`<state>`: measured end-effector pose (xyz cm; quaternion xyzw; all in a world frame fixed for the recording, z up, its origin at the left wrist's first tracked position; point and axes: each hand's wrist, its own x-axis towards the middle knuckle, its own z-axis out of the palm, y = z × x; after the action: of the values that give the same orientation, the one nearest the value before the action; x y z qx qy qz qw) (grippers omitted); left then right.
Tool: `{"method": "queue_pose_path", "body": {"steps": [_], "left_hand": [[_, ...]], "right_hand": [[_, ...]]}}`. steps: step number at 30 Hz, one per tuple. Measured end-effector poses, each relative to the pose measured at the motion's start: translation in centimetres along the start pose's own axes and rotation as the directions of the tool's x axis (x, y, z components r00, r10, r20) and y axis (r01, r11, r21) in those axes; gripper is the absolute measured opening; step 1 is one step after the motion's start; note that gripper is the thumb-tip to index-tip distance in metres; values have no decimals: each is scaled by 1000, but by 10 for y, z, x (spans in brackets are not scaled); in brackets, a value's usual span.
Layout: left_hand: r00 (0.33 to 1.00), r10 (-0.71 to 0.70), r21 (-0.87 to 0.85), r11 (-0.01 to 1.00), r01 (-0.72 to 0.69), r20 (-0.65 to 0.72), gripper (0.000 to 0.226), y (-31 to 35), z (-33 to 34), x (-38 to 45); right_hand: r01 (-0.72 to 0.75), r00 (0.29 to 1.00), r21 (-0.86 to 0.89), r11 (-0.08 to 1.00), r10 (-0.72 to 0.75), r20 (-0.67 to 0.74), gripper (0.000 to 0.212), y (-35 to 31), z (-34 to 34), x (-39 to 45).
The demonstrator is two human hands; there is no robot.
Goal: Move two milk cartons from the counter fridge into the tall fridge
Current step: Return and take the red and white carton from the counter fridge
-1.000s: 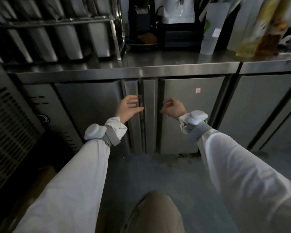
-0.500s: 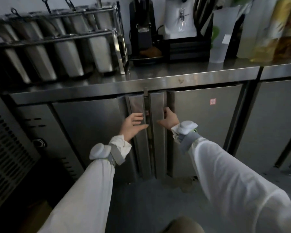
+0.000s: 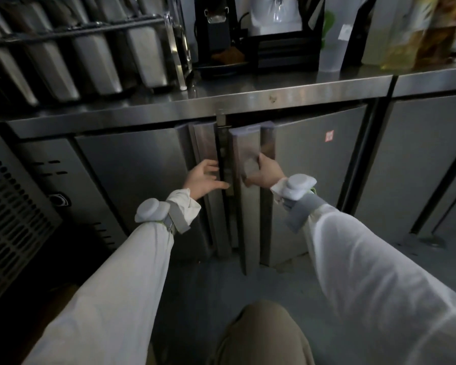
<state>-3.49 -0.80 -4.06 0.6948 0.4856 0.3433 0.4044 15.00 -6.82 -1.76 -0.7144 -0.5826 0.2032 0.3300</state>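
**Inspector:** State of the counter fridge (image 3: 132, 175) at the time of observation?

**Assistant:** The right door (image 3: 311, 164) stood ajar, its handle edge pulled out from the frame so a dark gap showed between the two doors. The left door (image 3: 132, 167) sat flush. No milk cartons were visible; the interior was too dark to read.

**Inspector:** The hands?

**Assistant:** The right hand (image 3: 263, 172) was closed around the vertical handle (image 3: 248, 154) of the right door, fingers wrapped behind its edge. The left hand (image 3: 204, 179) was spread loosely, holding nothing, its fingertips just at the gap beside the left door's handle (image 3: 204, 143). Whether they touched metal could not be told. Both wrists carried grey straps with rounded white units over white sleeves.

**Inspector:** Surroundings?

**Assistant:** The steel table (image 3: 248, 101) ran across the view at twelve o'clock. At eleven o'clock stood a rack of steel canisters (image 3: 90, 54); at twelve, a dark machine (image 3: 216, 30); at one o'clock, a translucent cup (image 3: 332, 40) and yellowish pouches (image 3: 411, 35). A small red sticker (image 3: 329, 135) marked the right door. A vent grille (image 3: 8, 227) lay at nine o'clock, and a knee in tan trousers (image 3: 261, 335) at six.
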Motion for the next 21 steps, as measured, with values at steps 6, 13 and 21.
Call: {"method": "queue_pose_path", "body": {"steps": [6,13,21], "left_hand": [[999,-10,31,999,9,46,79,13,31,-56],[1000,7,74,997,-9,28,86,33,51,-113],[1000,-21,75,997,23,-21,83,42,72,-153]], "right_hand": [[-75,981,-91,993,90,172,123,7,-29,-59],[21,972,98,995,3,-234,99,26,-44,-118],[285,688,-710,644,-653,-316,49,10,-91,-149]]}}
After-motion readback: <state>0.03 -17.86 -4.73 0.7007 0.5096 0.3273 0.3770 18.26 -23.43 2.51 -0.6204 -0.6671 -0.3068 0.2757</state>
